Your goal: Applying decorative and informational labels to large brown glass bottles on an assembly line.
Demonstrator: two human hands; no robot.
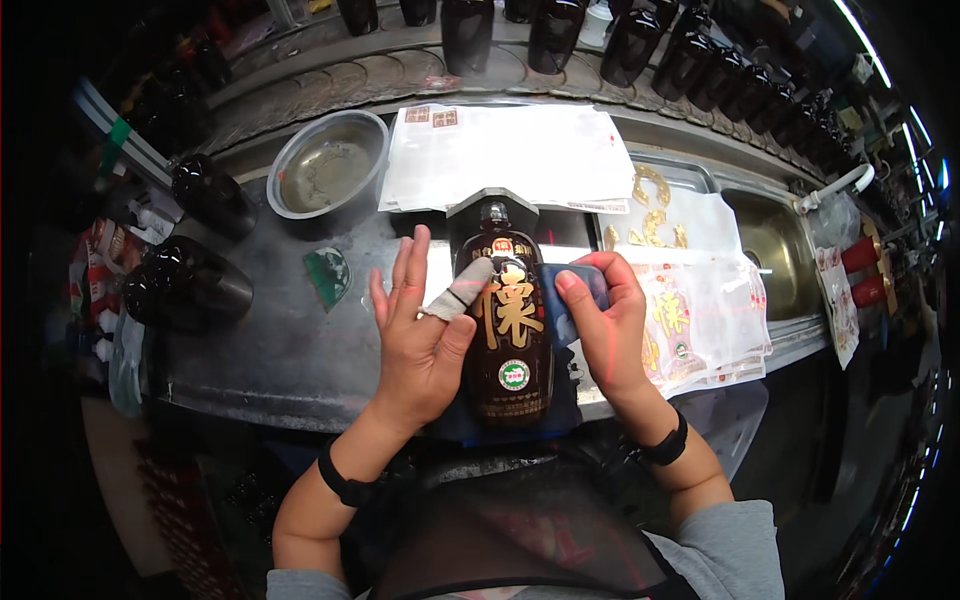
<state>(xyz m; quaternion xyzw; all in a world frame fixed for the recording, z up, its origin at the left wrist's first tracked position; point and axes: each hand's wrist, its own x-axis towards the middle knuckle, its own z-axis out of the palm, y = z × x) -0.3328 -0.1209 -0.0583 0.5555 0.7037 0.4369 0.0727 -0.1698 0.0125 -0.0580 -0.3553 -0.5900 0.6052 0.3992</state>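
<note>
A dark glossy bottle (528, 362) lies on its back in front of me, neck pointing away, with large gold lettering and a round green-and-white emblem on its face. My left hand (415, 350) is at its left side with fingers spread. A pale finger cot (455, 297) covers the left index finger, whose tip rests on the bottle near the top of the lettering. In my right hand (610, 325) a flat blue scraper (556, 292) is pinched between thumb and fingers. Its edge is against the bottle's right side.
Beyond the bottle sits a stack of white sheets (510, 155), beside a metal basin (283, 205). A green scrap (328, 277) and dark bottles (205, 285) are at left. Right are gold decal pieces (655, 225), printed decal sheets (715, 310) and a sink (735, 205). Bottles (468, 40) line a conveyor behind.
</note>
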